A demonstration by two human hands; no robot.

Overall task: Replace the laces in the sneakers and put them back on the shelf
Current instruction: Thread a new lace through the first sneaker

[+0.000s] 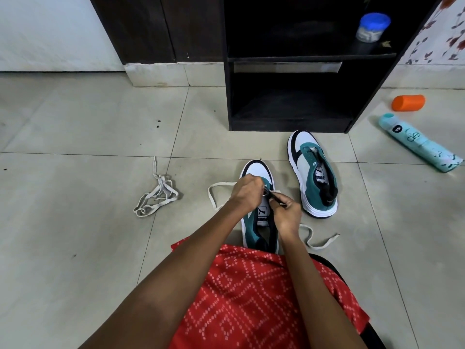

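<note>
A white, teal and black sneaker (256, 170) lies on the floor in front of my lap, toe pointing away. My left hand (247, 191) is curled over its eyelet area and grips the white lace (214, 195), which loops out to the left and trails right past the heel. My right hand (285, 215) pinches the thin dark eyelet edge of that sneaker beside the tongue. The second sneaker (314, 172) lies to the right without a lace, a dark sock tucked in its heel. A loose bundled lace (157, 197) lies on the tiles to the left.
A black open shelf unit (289, 117) stands just beyond the sneakers, with a blue-lidded jar (372, 27) on its upper shelf. An orange cap (407, 103) and a teal spray can (417, 143) lie on the floor to the right. Red patterned cloth covers my lap.
</note>
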